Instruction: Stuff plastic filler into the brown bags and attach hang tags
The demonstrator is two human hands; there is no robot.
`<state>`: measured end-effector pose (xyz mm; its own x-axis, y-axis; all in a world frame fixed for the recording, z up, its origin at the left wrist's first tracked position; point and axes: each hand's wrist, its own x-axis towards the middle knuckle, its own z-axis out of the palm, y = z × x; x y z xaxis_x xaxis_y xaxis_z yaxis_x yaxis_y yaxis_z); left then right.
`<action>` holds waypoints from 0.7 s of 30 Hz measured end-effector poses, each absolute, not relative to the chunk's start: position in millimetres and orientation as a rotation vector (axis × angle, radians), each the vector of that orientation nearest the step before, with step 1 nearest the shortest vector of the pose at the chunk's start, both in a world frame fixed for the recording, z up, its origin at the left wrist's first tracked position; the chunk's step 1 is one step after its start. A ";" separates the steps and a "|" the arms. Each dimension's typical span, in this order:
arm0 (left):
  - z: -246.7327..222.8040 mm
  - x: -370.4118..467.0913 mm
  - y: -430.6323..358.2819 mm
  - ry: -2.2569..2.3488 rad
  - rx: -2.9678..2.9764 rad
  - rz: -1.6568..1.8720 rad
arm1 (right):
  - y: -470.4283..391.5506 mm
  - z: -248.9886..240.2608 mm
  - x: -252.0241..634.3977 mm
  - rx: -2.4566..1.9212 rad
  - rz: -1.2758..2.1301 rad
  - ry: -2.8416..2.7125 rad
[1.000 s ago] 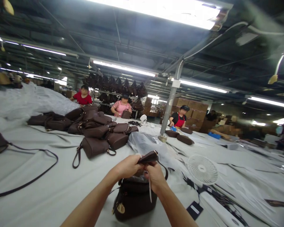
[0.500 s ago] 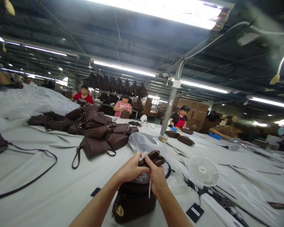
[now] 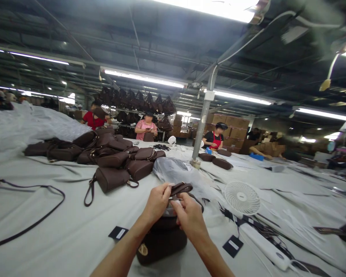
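A dark brown bag [image 3: 164, 246] with a gold emblem stands on the covered table close to my body. Above its top, my left hand [image 3: 158, 204] is closed, pinching the left end of a folded dark brown strap [image 3: 181, 188]. My right hand [image 3: 190, 213] is closed too, its fingers on the near side of the strap bundle. Between my fingertips shows a small whitish piece, too small to name. Translucent plastic lies just behind the bundle. A black tag [image 3: 118, 233] lies left of the bag, and another black tag [image 3: 233, 246] lies to the right.
Several brown pouches [image 3: 112, 179] are piled at the left, beside a heap of clear plastic [image 3: 40, 123]. A white fan [image 3: 242, 197] stands at the right near dark straps. Behind a grey post [image 3: 203, 123], people work across the table.
My hands have shifted on the strap bundle; the white strip that hung below my right hand no longer shows there. The view has turned slightly, uncovering more of the left tag.
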<state>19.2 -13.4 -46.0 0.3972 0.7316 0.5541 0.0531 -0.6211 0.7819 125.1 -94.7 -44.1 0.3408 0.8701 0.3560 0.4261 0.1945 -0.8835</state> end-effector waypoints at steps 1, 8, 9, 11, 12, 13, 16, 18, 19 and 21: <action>-46.5 20.4 -14.0 0.673 2.004 1.239 | -100.0 -42.6 128.0 -1.447 0.374 -1.298; -50.2 23.5 -17.6 0.716 2.037 1.317 | -115.5 -20.9 143.1 -1.056 0.867 -1.396; -50.0 23.3 -18.3 0.718 1.992 1.319 | -114.9 -18.8 144.9 -1.025 0.887 -1.400; -50.0 23.6 -19.4 0.708 1.922 1.331 | -112.3 -16.3 148.3 -1.068 0.790 -1.395; -50.3 24.1 -19.8 0.700 1.902 1.344 | -110.5 -15.6 149.6 -1.106 0.700 -1.380; -50.8 24.7 -20.1 0.693 1.893 1.357 | -108.8 -15.1 150.4 -1.136 0.631 -1.358; -52.5 26.6 -21.9 0.691 1.886 1.392 | -104.1 -14.1 149.4 -1.122 0.709 -1.230; -52.9 27.2 -24.1 0.700 1.891 1.416 | -101.4 -15.4 146.6 -1.088 0.872 -1.134; -53.0 27.3 -25.4 0.709 1.896 1.433 | -100.0 -17.0 145.2 -1.092 0.917 -1.115; -53.4 27.4 -27.8 0.737 1.907 1.457 | -96.7 -21.9 143.0 -1.166 0.934 -1.136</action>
<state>27.4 -27.8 -53.4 0.2352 0.7453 0.6238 0.0608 -0.6518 0.7559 143.0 -96.7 -21.9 0.2012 0.9638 0.1749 0.0147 0.1756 -0.9844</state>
